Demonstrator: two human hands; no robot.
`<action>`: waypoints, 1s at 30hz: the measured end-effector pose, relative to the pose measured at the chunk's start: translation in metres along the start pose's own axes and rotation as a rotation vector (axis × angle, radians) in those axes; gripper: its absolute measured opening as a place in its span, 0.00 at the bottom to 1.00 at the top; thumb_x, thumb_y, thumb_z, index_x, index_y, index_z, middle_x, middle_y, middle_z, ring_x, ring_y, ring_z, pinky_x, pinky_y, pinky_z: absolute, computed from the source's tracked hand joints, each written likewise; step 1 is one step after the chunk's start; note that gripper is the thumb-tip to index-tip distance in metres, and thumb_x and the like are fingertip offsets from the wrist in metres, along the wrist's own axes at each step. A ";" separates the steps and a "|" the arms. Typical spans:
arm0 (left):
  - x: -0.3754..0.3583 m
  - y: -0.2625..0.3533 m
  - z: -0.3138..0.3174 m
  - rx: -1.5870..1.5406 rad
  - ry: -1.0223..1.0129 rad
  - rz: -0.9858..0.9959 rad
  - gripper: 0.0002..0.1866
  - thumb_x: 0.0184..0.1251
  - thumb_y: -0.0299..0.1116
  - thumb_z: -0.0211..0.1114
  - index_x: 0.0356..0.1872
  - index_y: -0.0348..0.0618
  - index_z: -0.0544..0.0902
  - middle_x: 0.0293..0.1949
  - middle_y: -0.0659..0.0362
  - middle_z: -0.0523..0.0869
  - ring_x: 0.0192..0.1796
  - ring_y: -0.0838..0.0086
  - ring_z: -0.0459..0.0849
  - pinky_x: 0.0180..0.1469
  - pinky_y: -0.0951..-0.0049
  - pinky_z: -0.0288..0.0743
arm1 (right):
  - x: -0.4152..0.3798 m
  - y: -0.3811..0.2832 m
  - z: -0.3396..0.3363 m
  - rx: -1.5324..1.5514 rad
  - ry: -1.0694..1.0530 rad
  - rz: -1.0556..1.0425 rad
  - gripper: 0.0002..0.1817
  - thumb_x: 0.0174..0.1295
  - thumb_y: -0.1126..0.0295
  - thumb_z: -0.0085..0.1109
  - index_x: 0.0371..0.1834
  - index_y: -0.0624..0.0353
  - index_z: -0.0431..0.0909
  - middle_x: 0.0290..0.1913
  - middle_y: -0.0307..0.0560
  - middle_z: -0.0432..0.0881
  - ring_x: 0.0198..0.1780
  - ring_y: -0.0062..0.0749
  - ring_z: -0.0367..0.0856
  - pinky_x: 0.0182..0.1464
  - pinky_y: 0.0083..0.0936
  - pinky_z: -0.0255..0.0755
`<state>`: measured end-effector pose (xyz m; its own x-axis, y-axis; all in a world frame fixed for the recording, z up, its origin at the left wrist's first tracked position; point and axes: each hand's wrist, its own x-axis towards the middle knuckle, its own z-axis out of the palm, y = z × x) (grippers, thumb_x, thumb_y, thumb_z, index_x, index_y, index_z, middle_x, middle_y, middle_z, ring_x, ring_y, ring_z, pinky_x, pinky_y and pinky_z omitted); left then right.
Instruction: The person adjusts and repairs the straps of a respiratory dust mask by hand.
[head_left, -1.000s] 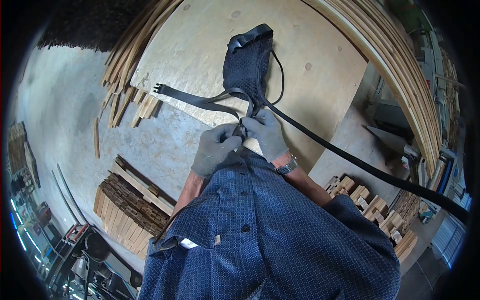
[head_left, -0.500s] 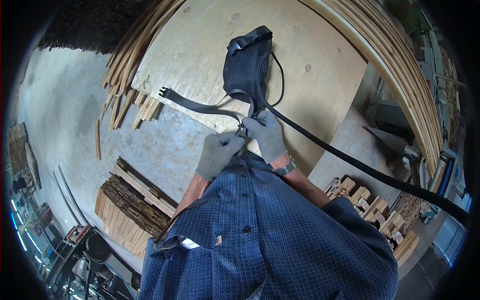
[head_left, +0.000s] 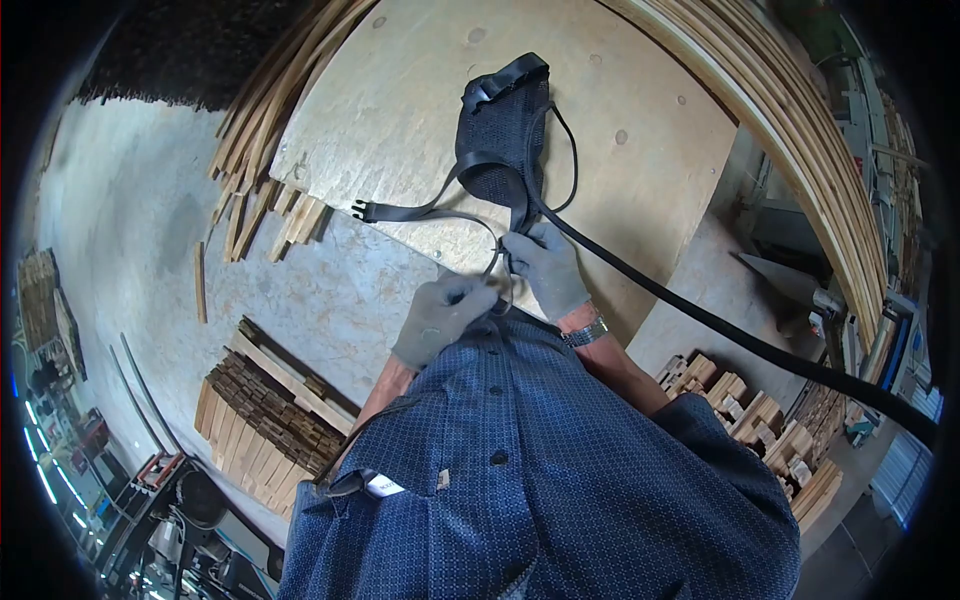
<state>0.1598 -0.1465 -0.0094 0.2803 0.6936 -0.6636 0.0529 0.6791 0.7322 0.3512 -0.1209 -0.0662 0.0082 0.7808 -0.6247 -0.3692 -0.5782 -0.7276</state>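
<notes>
Both hands wear grey gloves and meet in front of the blue patterned shirt. My left hand [head_left: 442,312] has its fingers closed on a thin part of the black strap [head_left: 430,213]. Just above and to the right, my right hand [head_left: 547,267] pinches the same strap near its small buckle. The strap loops away to a black plastic clip [head_left: 362,211] at the board's edge. Beyond my hands a black mesh pouch [head_left: 495,135] lies on the plywood board [head_left: 640,180]. A thick black cord [head_left: 700,317] runs from the pouch towards the lower right.
Long thin wood strips [head_left: 243,150] lean beside the board's left edge, and curved ones [head_left: 800,150] arch along its right. Stacked wood pieces [head_left: 270,410] stand at the lower left, with more blocks [head_left: 740,405] at the lower right. Machinery is at both sides.
My left hand has moved slightly down and my hands are further apart, with strap between them. The clip has slid right and down, and the strap's loop near the pouch has changed shape.
</notes>
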 end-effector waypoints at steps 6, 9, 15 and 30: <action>0.031 0.007 0.011 -0.103 -0.037 0.016 0.16 0.72 0.40 0.68 0.33 0.35 0.89 0.26 0.63 0.86 0.29 0.82 0.81 0.32 0.78 0.73 | 0.000 -0.003 0.002 -0.014 -0.060 -0.028 0.11 0.68 0.70 0.69 0.43 0.64 0.77 0.34 0.35 0.80 0.32 0.13 0.76 0.33 0.14 0.71; 0.033 0.002 0.013 -0.056 -0.014 -0.001 0.16 0.73 0.39 0.67 0.31 0.34 0.88 0.26 0.65 0.85 0.29 0.84 0.80 0.31 0.78 0.72 | 0.002 -0.002 0.001 -0.010 -0.087 -0.042 0.11 0.69 0.71 0.69 0.44 0.63 0.77 0.35 0.36 0.81 0.33 0.14 0.76 0.34 0.15 0.72; 0.005 -0.035 0.007 0.537 -0.006 0.377 0.16 0.74 0.41 0.64 0.33 0.38 0.88 0.27 0.55 0.88 0.28 0.64 0.84 0.36 0.65 0.76 | -0.002 0.000 0.009 0.008 0.027 -0.067 0.07 0.69 0.73 0.68 0.40 0.62 0.79 0.34 0.35 0.77 0.33 0.16 0.75 0.38 0.15 0.72; -0.011 -0.002 -0.015 0.591 0.197 0.157 0.20 0.66 0.49 0.73 0.43 0.40 0.90 0.37 0.50 0.91 0.38 0.60 0.89 0.43 0.62 0.81 | 0.010 0.018 -0.017 0.208 0.048 0.021 0.16 0.71 0.69 0.68 0.56 0.65 0.78 0.40 0.38 0.84 0.34 0.16 0.80 0.36 0.16 0.78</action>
<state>0.1427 -0.1516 -0.0056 0.1493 0.8432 -0.5165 0.5607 0.3580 0.7467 0.3605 -0.1276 -0.0898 0.0407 0.7541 -0.6555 -0.5533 -0.5293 -0.6432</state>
